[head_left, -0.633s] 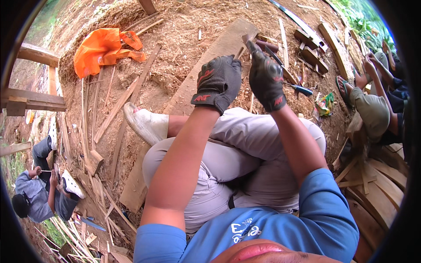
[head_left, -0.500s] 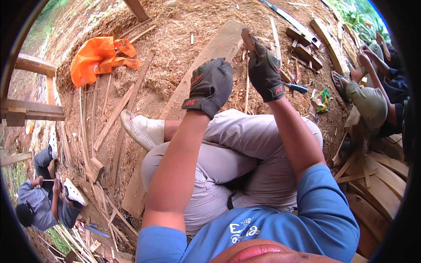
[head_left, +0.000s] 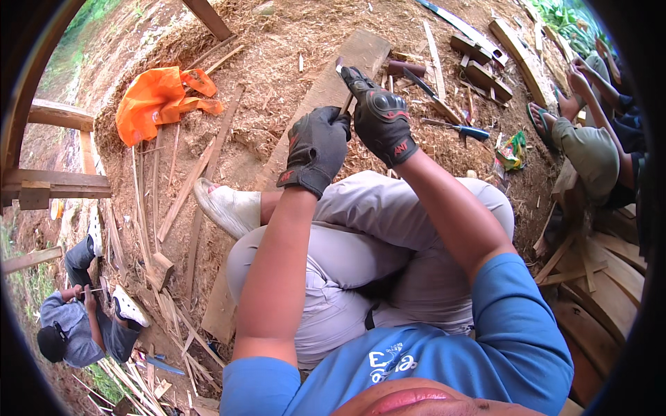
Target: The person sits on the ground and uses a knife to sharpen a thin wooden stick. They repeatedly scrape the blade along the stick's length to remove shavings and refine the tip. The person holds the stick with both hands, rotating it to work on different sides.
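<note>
Both gloved hands have been lifted a little higher than before, over the long wooden board (head_left: 326,87). A thin stick (head_left: 345,104) is held between them above the knees. The left hand (head_left: 318,148) is curled shut around its lower end, and the right hand's (head_left: 380,118) fingers are pressed together around its top.

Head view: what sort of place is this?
Probably an outdoor woodworking spot: wood shavings cover the ground, a plank and thin wooden strips lie about, and the gloved right hand grips a thin tool.
</note>
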Demonstrator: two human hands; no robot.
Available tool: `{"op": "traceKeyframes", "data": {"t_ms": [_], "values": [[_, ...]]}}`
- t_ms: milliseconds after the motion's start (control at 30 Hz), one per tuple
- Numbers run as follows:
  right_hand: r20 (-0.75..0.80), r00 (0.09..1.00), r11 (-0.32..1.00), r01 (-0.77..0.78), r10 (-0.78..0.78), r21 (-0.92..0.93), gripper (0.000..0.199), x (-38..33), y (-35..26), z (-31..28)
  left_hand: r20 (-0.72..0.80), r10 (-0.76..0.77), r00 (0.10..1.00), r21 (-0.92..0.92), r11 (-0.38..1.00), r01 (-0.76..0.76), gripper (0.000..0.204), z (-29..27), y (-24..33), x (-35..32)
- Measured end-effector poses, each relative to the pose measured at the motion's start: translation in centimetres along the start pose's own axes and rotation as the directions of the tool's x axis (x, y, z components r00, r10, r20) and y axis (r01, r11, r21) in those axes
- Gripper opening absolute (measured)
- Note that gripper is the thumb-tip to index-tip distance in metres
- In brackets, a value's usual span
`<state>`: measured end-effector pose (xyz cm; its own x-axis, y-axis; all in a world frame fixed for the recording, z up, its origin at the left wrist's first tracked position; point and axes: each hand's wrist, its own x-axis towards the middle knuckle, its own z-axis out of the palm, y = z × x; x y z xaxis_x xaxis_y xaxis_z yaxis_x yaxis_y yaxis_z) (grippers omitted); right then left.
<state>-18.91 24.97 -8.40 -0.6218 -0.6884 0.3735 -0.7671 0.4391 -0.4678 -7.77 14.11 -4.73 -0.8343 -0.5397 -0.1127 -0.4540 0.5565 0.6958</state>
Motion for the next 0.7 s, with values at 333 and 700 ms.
{"op": "traceKeyframes", "data": {"t_ms": [333, 700], "values": [[-0.085, 0.988, 0.992, 0.125, -0.126, -0.014, 0.052, -1.4, -0.8, 0.0, -0.035, -0.029, 0.999, 0.052, 0.998, 0.031, 0.029, -0.1, 0.3, -0.6], [-0.134, 0.960, 0.969, 0.242, -0.245, -0.042, 0.056, -2.2, -1.7, -0.6, -0.017, -0.047, 0.999, -0.014, 0.999, 0.047, 0.023, -1.1, 0.0, -0.7]]}}
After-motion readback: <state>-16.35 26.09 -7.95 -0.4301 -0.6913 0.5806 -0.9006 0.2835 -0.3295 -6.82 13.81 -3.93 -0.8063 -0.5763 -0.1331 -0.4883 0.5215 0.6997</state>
